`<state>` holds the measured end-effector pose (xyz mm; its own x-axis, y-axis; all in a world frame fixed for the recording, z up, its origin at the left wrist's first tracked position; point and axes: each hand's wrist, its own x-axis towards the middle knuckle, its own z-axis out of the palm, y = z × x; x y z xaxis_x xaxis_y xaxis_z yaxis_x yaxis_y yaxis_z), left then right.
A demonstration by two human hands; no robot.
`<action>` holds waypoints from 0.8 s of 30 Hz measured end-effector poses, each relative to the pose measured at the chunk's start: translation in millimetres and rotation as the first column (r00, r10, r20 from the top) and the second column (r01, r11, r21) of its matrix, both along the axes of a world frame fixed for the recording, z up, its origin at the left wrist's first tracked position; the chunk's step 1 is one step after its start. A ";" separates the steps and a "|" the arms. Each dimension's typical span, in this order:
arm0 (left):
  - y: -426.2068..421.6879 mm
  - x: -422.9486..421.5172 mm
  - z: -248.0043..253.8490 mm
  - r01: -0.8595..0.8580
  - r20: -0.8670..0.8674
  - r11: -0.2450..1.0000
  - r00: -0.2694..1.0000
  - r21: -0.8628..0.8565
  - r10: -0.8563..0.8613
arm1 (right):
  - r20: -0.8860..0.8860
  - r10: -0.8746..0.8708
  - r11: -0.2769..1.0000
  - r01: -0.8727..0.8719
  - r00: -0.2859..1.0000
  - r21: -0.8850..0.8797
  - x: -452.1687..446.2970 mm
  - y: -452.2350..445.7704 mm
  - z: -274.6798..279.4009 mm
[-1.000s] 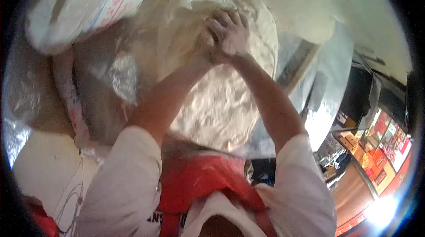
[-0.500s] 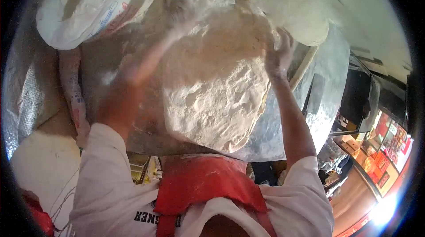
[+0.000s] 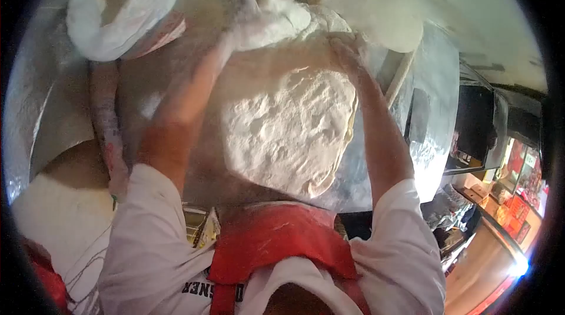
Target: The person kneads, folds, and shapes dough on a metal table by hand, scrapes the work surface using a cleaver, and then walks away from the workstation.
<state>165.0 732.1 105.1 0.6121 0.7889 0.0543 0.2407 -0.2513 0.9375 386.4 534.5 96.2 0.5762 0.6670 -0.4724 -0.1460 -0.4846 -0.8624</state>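
Note:
A wide, dimpled sheet of floured dough (image 3: pixel 288 132) lies on the work surface before me, its near half brightly lit. At its far left, a thick pale fold of dough (image 3: pixel 288 20) is gripped in my left hand (image 3: pixel 250 17), whose fingertips point up and away. My right hand (image 3: pixel 348 53) is at the far right edge of the dough, fingers curled down onto it and partly lost in shadow. Shade covers the stretch between my hands, so I cannot tell exactly how the fold joins the sheet.
An open white sack (image 3: pixel 123 15) stands at the far left. Another pale, rounded slab of dough (image 3: pixel 376 6) lies at the far right, near a wooden strip (image 3: pixel 402 76). A dark flat tool (image 3: pixel 418 116) rests on the metal surface. My red apron (image 3: pixel 282 238) borders the near edge.
My right hand has moved left and slightly away, from beside the dough onto its far edge. My left hand, blurred before, now shows clearly on the fold. The view has shifted slightly.

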 end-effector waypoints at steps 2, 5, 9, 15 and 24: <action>-54.7 -33.0 36.5 0.045 -0.002 0.994 0.999 0.098 -0.045 | 0.479 0.073 0.997 -0.060 0.875 -0.042 7.7 -12.5 -40.6; -146.5 -95.2 69.2 0.116 -0.142 0.982 0.985 0.146 -0.095 | 0.549 0.111 0.990 -0.143 0.828 0.016 -29.8 -73.9 37.2; -212.4 -136.0 72.1 0.160 -0.298 0.969 0.949 0.186 -0.099 | 0.803 0.094 0.960 -0.268 0.588 0.084 -69.4 -147.0 35.9; -258.0 -169.0 69.1 0.490 -0.716 0.701 0.696 0.519 0.044 | 0.917 0.094 0.935 -0.350 0.388 0.053 -99.2 -208.9 0.6; -198.4 -40.6 91.7 0.459 -0.507 0.647 0.852 0.609 -0.129 | 0.876 0.316 0.872 -0.475 0.365 -0.117 -50.0 -163.1 91.7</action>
<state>124.4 533.6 196.8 0.8978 0.3908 0.2030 0.3237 -0.8982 0.2974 336.4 371.3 188.0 0.2715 0.9403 0.2053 0.8677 -0.1469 -0.4748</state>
